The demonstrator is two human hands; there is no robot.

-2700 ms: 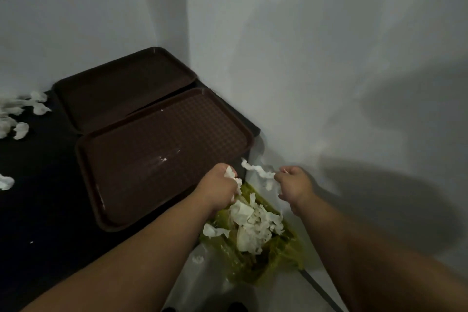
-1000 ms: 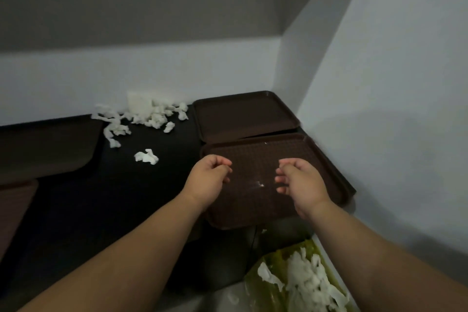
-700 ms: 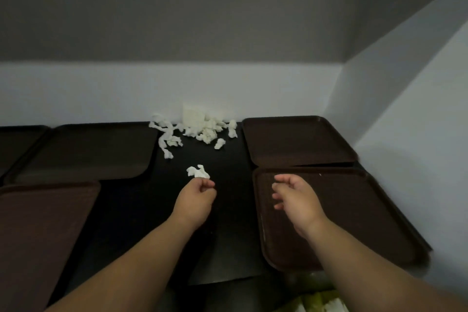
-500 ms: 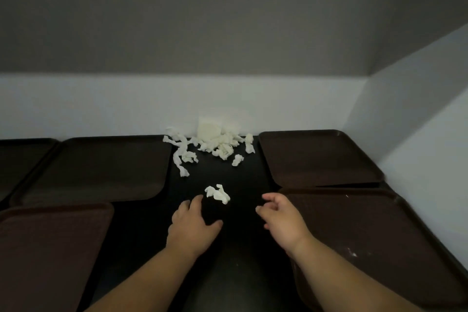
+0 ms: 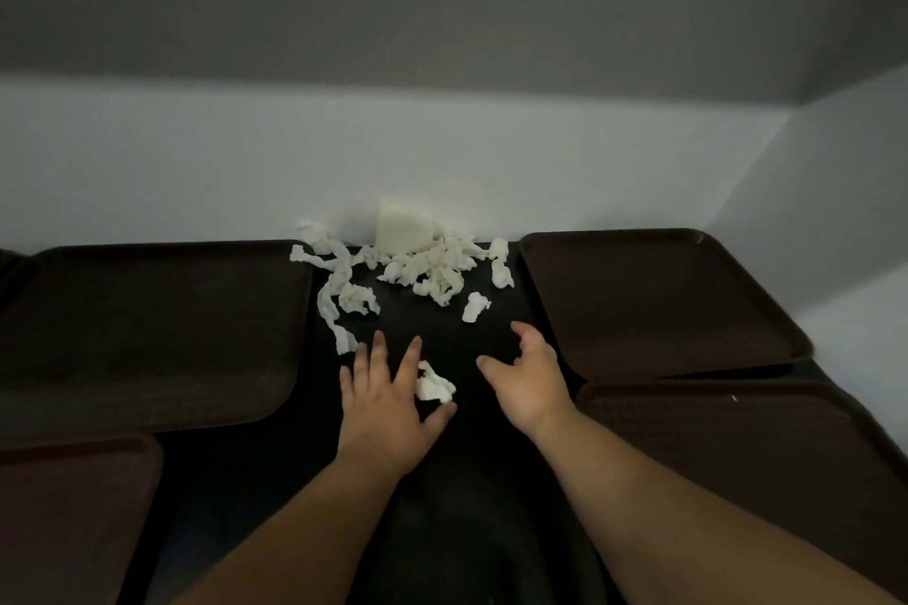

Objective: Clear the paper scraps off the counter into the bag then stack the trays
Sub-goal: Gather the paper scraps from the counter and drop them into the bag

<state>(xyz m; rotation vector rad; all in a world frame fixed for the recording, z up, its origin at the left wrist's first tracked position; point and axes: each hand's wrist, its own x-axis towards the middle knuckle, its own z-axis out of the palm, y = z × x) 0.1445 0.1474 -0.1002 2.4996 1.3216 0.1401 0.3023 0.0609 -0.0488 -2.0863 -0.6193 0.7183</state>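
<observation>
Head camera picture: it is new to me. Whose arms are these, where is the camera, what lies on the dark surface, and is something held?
No machine: a person wears the camera on the head, so it looks down at their own arms. The left hand is spread over the black counter, a small paper scrap between thumb and forefinger, not gripped. The right hand hovers open, holding nothing. More scraps are piled by the wall. Brown trays lie at both sides.
</observation>
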